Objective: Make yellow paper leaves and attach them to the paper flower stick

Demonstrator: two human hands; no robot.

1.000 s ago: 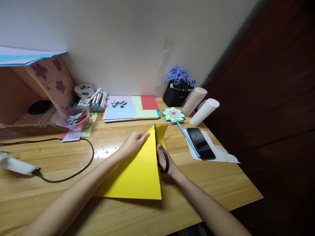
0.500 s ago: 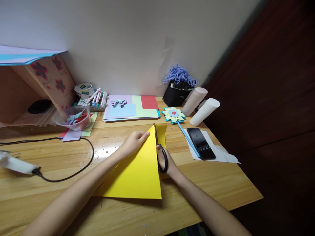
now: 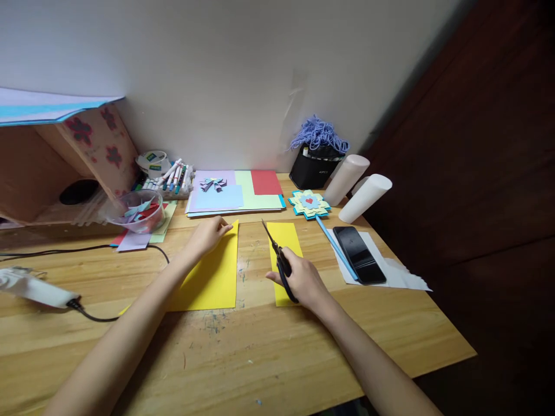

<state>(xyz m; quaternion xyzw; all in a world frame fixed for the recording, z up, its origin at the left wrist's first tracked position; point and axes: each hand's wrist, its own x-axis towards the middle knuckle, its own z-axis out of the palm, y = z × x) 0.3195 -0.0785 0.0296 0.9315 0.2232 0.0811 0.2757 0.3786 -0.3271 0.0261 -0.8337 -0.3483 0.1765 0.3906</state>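
Pinched in my left hand (image 3: 210,234) is the top right corner of a large yellow paper sheet (image 3: 217,283), which lies on or just over the table, partly covered by my forearm. My right hand (image 3: 303,278) grips black-handled scissors (image 3: 277,254), their blades pointing up and to the left and looking closed. Beneath the scissors and right hand lies a separate narrower yellow paper strip (image 3: 284,234), partly hidden by them. Bare wood shows between the two yellow pieces.
Behind are stacked coloured papers (image 3: 264,202), markers (image 3: 176,176) and a bowl of paper scraps (image 3: 150,216). A paper flower (image 3: 309,203), phone (image 3: 359,254) and white rolls (image 3: 366,198) stand or lie right. A cable (image 3: 93,315) and cardboard box (image 3: 99,144) occupy the left.
The yellow sheet is now cut into two pieces. My left hand has drawn the larger one left and lower, while the scissors have come out of the paper, over the strip.
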